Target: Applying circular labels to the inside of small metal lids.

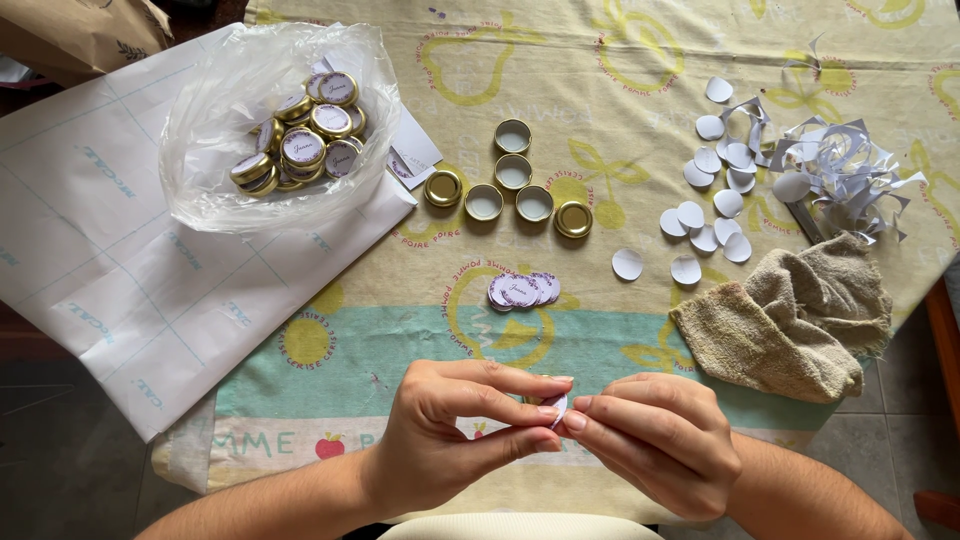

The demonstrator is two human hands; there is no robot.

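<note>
- Where the two hands meet at the lower middle of the frame, the left hand (440, 440) and the right hand (655, 440) pinch a small round white paper sticker (557, 406) between their fingertips, both closed narrowly on it; a hint of gold shows just behind the sticker, but what it is cannot be told.
- Just above the hands, near the middle of the frame, a small overlapping stack of round white stickers with purple print (521, 290) lies on the worktop.
- Higher up, six small round gold metal lids (513, 172) sit close together in a loose arc, most with the pale inside facing up.
- At the upper left, a crumpled clear plastic bag (215, 150) holds a heap of gold lids that already carry purple-printed labels (303, 130), resting on a large sheet of white paper with faint blue lines (110, 250).
- To the right of the hands, a crumpled beige cloth rag (790, 320) lies near the worktop's edge.
- Above the rag, blank white paper circles (712, 190) are scattered, and beside them at the upper right lies a tangle of white paper offcuts (850, 165).
- Everything rests on a pale yellow tablecloth with fruit drawings and a green band (400, 350) covering the worktop.
</note>
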